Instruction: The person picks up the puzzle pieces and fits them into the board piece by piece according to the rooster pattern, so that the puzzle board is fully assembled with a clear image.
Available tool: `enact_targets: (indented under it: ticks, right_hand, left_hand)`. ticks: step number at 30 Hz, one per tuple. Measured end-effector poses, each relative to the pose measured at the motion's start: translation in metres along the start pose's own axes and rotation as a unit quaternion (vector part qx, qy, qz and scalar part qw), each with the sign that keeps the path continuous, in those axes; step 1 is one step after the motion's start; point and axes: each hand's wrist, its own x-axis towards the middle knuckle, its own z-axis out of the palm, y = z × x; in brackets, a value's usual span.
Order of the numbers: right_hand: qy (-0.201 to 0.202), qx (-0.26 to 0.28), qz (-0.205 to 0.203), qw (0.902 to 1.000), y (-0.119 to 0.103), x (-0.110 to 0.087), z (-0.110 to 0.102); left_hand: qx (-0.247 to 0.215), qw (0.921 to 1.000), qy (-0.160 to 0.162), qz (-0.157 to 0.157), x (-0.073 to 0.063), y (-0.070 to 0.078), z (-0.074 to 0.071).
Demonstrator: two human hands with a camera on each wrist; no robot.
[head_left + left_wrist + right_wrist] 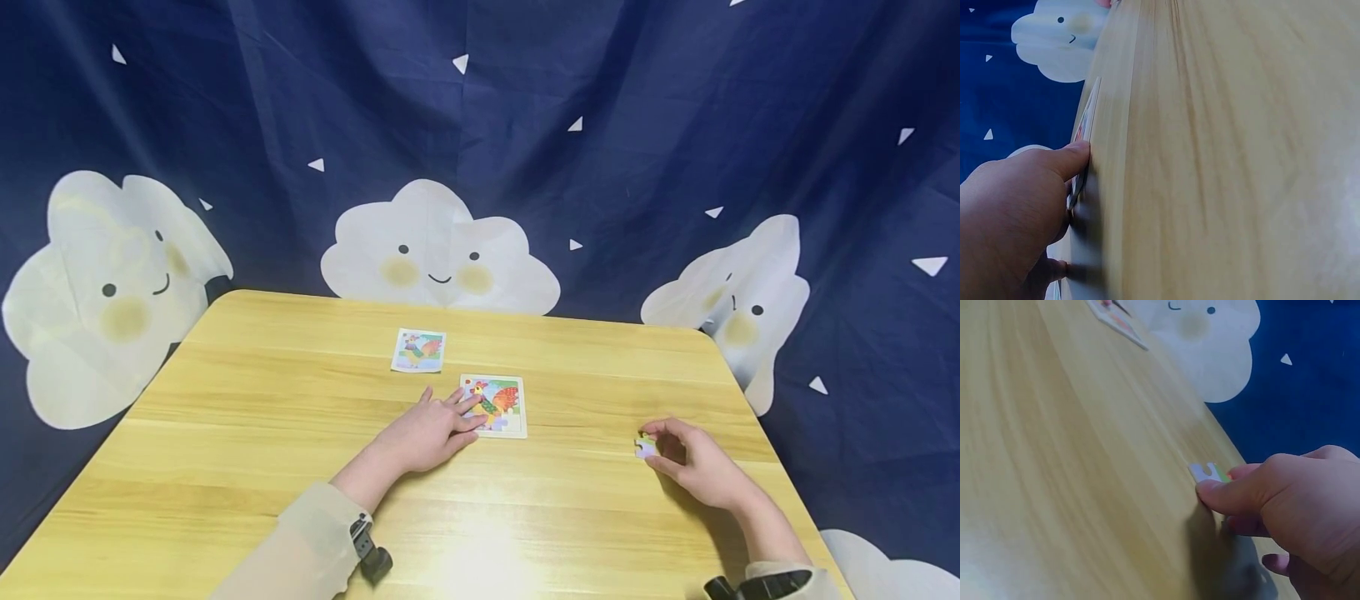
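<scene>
A square puzzle [512,427] with a white border and a colourful rooster picture lies near the table's middle. Over its left side, the left hand [432,429] rests with fingers spread and fingertips touching the picture. Pale blank space shows at the puzzle's lower right. Off to the right, the right hand [693,462] pinches a small puzzle piece [644,447], lilac with some green, between thumb and fingers. In the right wrist view the piece [1202,471] stands out past the thumb, its notch visible, close to the tabletop.
A rooster picture card [418,351] lies behind the puzzle, slightly left. The wooden table [247,433] has rounded far corners. A dark blue curtain [525,100] with smiling clouds hangs behind it. Both wrists wear dark straps with small devices.
</scene>
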Motion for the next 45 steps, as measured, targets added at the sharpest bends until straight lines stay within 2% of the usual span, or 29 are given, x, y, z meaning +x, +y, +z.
enact_targets:
  ticks: [6,10,15,31,38,45]
  right_hand:
    - [0.019,-0.033,-0.049,0.9981,-0.001,-0.004,0.003]
    - [0.031,-0.030,-0.064,0.9970,0.000,-0.005,0.005]
    - [0.040,-0.017,-0.066,0.9969,0.000,-0.006,0.007]
    - [-0.002,-0.111,-0.036,0.9932,-0.009,0.001,0.003]
    - [-0.004,-0.109,-0.032,0.9935,-0.012,0.004,0.005]
    - [0.006,-0.109,-0.044,0.9930,-0.017,0.012,0.009]
  left_hand:
    - [-0.003,1.0000,0.002,0.002,0.000,0.001,0.000]
    - [-0.002,1.0000,0.003,0.002,0.000,0.001,-0.001]
    - [0.000,1.0000,0.005,0.005,0.000,0.001,-0.001]
    - [-0.005,1.0000,0.003,0.004,0.000,0.000,-0.001]
    - [-0.008,1.0000,0.000,-0.001,0.000,0.000,-0.001]
    - [-0.005,1.0000,-0.006,-0.004,0.000,0.001,-0.001]
